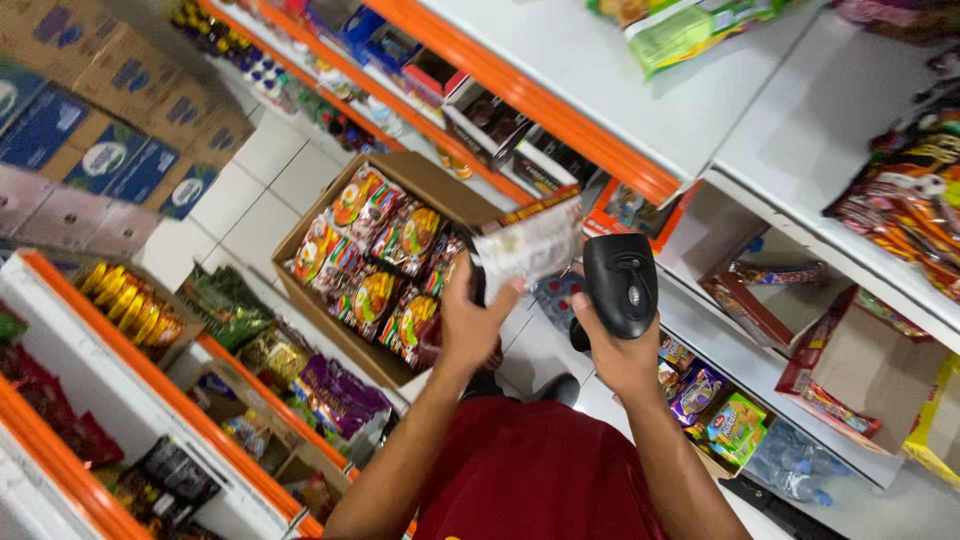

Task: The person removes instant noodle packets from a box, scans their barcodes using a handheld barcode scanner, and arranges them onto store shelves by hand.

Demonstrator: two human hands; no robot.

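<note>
My left hand (472, 318) grips a flat snack packet (528, 245), silvery on the side facing me with a red-orange edge, held up at chest height. My right hand (618, 350) holds a black handheld barcode scanner (620, 285) just right of the packet, its head turned toward it. Behind the packet sits an open cardboard box (318, 215) packed with several colourful packets of the same kind. My red shirt fills the bottom of the view.
White shelves with orange edges run on both sides: snack bags and boxes (900, 210) on the right, bagged goods (335, 395) on the left. Stacked cartons (110, 130) stand at the far left. White floor tiles (265, 175) show down the aisle.
</note>
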